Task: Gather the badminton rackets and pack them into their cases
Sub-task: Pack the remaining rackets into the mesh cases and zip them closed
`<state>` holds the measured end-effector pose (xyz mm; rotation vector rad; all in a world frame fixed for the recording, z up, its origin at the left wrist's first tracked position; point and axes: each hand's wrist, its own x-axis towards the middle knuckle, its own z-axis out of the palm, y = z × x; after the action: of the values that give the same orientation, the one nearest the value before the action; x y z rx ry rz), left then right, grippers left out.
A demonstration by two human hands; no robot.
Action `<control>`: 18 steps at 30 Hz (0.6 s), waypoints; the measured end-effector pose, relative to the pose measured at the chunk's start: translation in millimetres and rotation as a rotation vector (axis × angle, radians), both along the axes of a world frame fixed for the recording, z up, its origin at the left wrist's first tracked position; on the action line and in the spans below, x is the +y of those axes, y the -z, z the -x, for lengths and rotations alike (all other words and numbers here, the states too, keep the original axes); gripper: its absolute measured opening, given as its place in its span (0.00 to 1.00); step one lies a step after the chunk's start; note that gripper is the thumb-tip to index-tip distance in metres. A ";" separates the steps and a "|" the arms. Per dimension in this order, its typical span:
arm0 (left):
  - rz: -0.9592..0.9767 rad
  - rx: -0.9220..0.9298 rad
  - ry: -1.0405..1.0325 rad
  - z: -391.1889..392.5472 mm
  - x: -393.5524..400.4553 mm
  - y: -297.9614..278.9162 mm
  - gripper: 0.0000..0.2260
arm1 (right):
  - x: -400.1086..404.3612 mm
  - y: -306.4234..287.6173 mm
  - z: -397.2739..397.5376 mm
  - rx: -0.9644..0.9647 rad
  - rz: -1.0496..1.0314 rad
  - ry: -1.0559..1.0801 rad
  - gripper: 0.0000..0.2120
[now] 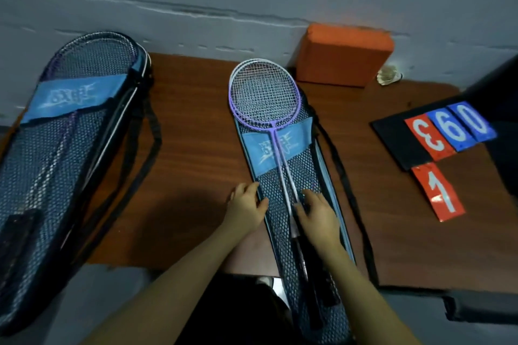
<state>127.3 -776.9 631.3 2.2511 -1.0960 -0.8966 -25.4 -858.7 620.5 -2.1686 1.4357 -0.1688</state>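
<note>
Your left hand (pixel 246 206) is resting with relaxed fingers on the left edge of the middle mesh case (pixel 305 232), gripping nothing. Your right hand (pixel 318 214) is lying loosely spread over the shafts of the two rackets (pixel 263 95), which are lying on top of that case, heads toward 12 o'clock. At 9 o'clock, a second case (pixel 59 148) is holding rackets inside.

Purple and white rackets (pixel 263 95), black mesh case (pixel 297 204), orange block (pixel 343 54)
</note>
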 end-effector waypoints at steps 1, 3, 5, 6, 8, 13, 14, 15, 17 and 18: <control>-0.005 0.023 -0.017 2.8 -0.9 2.8 0.25 | 0.3 3.1 -1.8 0.013 -0.010 -0.013 0.19; 0.011 0.066 -0.031 6.4 -4.1 7.0 0.26 | -0.3 7.6 -6.3 0.015 -0.002 -0.037 0.18; 0.065 0.110 -0.046 7.9 -8.8 10.8 0.27 | -2.5 10.4 -9.3 0.001 0.005 -0.037 0.16; 0.101 0.125 -0.061 8.3 -11.6 13.8 0.27 | -3.3 11.5 -9.6 -0.021 -0.002 -0.030 0.15; 0.162 0.143 -0.110 10.1 -16.5 18.9 0.26 | -3.9 14.5 -7.3 -0.079 -0.022 -0.016 0.15; 0.205 0.105 -0.200 7.8 -16.1 18.6 0.23 | 3.7 17.5 1.7 -0.164 -0.039 0.008 0.16; 0.200 0.101 -0.191 6.4 -14.2 17.8 0.23 | 8.4 18.5 1.8 -0.160 -0.044 0.019 0.16; 0.193 0.103 -0.182 5.5 -12.3 16.4 0.24 | 13.9 18.3 0.5 -0.143 -0.045 0.024 0.16; 0.179 0.114 -0.166 4.4 -10.3 15.3 0.24 | 21.4 19.6 -5.1 -0.094 -0.019 0.020 0.18; 0.173 0.120 -0.152 3.8 -9.8 16.3 0.24 | 21.9 20.3 -8.6 -0.070 -0.001 0.020 0.21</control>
<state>123.5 -786.7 614.9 2.0794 -0.9001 -0.8291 -16.8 -836.8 600.3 -2.1266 1.4187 -0.2494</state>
